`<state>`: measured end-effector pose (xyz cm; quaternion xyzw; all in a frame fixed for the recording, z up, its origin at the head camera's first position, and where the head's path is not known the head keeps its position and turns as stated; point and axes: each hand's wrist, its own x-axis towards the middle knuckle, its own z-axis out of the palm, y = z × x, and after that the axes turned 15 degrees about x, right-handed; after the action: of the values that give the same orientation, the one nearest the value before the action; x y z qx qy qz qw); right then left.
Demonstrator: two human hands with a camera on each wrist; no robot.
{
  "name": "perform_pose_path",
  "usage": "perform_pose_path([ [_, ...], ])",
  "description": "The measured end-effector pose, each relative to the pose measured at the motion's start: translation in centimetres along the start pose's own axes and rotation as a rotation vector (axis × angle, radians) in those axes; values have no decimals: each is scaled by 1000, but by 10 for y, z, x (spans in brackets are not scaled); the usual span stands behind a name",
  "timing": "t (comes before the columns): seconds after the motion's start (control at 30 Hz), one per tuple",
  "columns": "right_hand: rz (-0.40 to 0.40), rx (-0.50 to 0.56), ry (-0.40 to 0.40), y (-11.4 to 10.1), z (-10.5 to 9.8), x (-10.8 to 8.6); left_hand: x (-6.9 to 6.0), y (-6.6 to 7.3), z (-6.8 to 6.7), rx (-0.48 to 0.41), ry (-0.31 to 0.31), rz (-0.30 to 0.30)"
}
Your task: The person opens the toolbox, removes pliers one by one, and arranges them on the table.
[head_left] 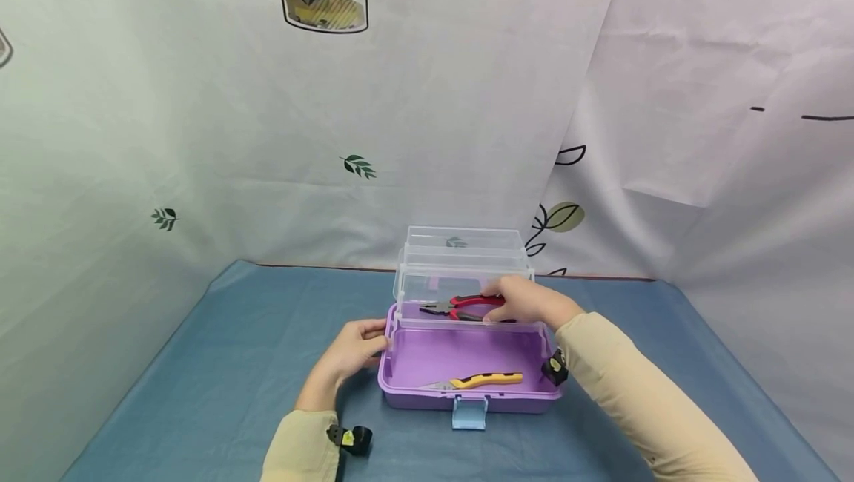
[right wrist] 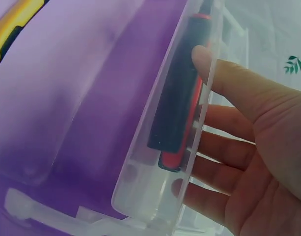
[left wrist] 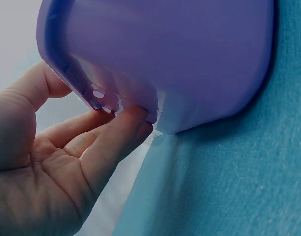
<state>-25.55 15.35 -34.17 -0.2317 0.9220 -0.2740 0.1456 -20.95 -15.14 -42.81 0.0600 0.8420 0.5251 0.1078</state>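
Note:
A purple toolbox [head_left: 420, 400] stands open on the blue cloth. My left hand [head_left: 353, 348] holds its left side; in the left wrist view the thumb lies at the rim and the fingers bend against the side wall [left wrist: 189, 54]. Over the raised clear tray [head_left: 440, 325], my right hand [head_left: 527, 300] grips the handles of red-and-black pliers [head_left: 470, 299], their jaws pointing left. In the right wrist view the thumb touches the dark handle [right wrist: 182, 93], and the other fingers reach the tray's far side. Yellow-handled long-nose pliers [head_left: 490, 378] lie in the box bottom.
The clear lid [head_left: 467, 241] is raised behind the tray. A light blue latch [head_left: 470, 415] hangs at the box's front. Blue cloth [head_left: 267, 363] covers the table, and a pale printed curtain [head_left: 467, 111] hangs behind and at both sides.

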Motion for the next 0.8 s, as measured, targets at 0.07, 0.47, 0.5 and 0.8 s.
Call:
perform_pose_path([
  [0.07,2,-6,-3,0,-1,-1,0,0,0,0,-1,2],
  [0.47,50,-60,33,1,4,0,-1,-2,0,-7,9,-11],
  [0.5,54,-46,27,1,3,-1,-1,-2,0,-9,9,-12],
  [0.8,52,-29,-25,7,-2,-1,0,-1,1,-12,4,3],
])
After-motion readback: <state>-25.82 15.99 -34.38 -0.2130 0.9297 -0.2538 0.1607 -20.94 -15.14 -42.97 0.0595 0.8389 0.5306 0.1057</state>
